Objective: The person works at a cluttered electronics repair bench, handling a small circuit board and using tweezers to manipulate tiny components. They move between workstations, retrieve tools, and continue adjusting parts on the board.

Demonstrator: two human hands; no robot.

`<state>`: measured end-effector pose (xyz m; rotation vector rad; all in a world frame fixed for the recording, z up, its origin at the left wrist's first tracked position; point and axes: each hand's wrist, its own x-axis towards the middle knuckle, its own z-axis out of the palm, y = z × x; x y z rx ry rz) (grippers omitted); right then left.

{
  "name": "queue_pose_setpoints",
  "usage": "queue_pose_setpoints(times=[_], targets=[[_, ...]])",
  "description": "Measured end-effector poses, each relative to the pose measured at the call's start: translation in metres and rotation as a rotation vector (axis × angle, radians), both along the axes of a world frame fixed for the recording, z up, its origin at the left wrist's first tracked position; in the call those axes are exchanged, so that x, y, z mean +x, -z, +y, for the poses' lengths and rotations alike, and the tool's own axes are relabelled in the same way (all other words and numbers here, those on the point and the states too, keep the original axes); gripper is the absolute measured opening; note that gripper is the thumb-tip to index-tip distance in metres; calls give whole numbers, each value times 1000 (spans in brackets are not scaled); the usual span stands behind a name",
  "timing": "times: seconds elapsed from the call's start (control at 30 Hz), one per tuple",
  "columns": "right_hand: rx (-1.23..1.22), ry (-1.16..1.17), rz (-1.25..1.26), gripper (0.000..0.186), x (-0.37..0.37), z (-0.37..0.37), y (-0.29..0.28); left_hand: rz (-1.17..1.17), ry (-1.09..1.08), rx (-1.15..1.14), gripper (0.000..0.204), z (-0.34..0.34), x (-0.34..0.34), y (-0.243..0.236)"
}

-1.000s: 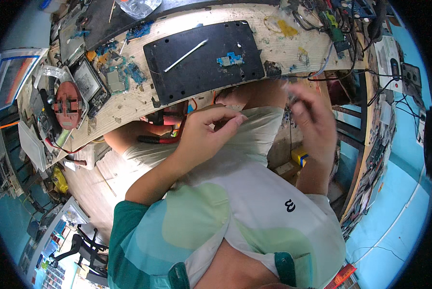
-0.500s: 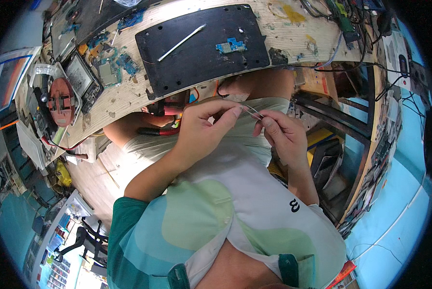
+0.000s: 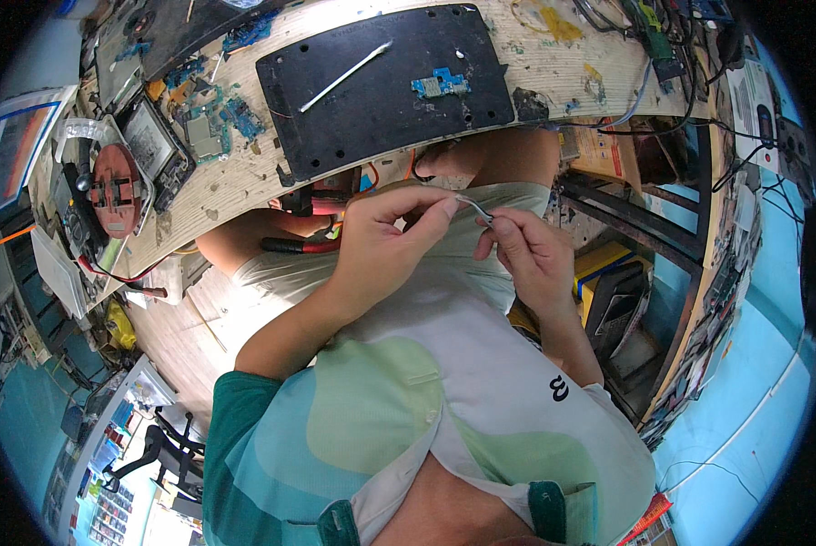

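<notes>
My two hands are raised over my lap, just below the bench edge. My right hand [image 3: 531,259] grips slim metal tweezers [image 3: 478,209], whose tips reach to the fingertips of my left hand [image 3: 394,232]. My left fingers are pinched together; whatever they hold is too small to make out. Beyond them on the bench lies a black mat [image 3: 381,127] carrying a white cotton swab [image 3: 344,75] and a blue circuit board with a metal shield [image 3: 440,84].
Loose blue board pieces [image 3: 240,118], an opened device [image 3: 153,141] and a red oval holder [image 3: 115,191] crowd the bench's left. Cables [image 3: 663,45] bunch at the right. My thighs are under the bench; a dark metal frame [image 3: 635,223] stands right of them.
My right hand, blurred and farther right a second ago, has come left with the tweezers to meet my left hand. Over the last half second both hands have barely moved.
</notes>
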<state>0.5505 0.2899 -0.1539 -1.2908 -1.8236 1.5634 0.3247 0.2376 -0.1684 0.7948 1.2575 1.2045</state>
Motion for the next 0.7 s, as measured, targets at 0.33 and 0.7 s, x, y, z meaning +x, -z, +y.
queue_pose_setpoints(times=[0.33,0.7], targets=[[247,-53,-84,16,-4,3,-3,-60,-8,-34,20,0,-5,1],[541,-189,-150,14,-1,13,-5,-25,115,-82,22,5,-4,-1]])
